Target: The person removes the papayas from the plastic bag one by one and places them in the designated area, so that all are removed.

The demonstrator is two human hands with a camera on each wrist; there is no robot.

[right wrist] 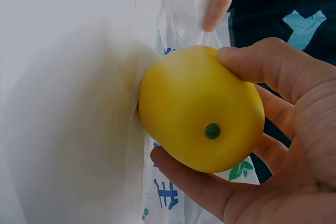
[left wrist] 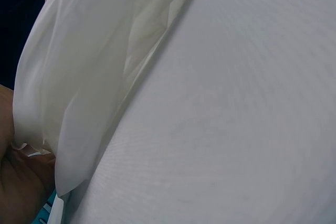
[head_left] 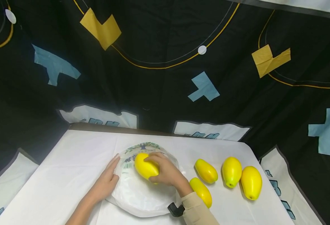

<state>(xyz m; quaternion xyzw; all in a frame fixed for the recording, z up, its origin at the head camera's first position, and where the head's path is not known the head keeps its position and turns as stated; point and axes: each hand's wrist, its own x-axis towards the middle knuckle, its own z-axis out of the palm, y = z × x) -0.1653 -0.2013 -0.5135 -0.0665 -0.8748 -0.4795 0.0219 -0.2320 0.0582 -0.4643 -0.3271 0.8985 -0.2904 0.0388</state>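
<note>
A white plastic bag with green and blue print lies on the table, its mouth spread toward the camera. At its left edge, my left hand holds the rim between thumb and fingers; the left wrist view shows the bag's film beside that hand. My right hand grips a yellow papaya over the bag's mouth. In the right wrist view, thumb and fingers curl round the papaya, its dark green stem spot facing the camera.
Right of the bag lie more papayas: one partly behind my right forearm, one beyond it, and two side by side nearer the right edge. A white cloth covers the table. Behind hangs a black curtain.
</note>
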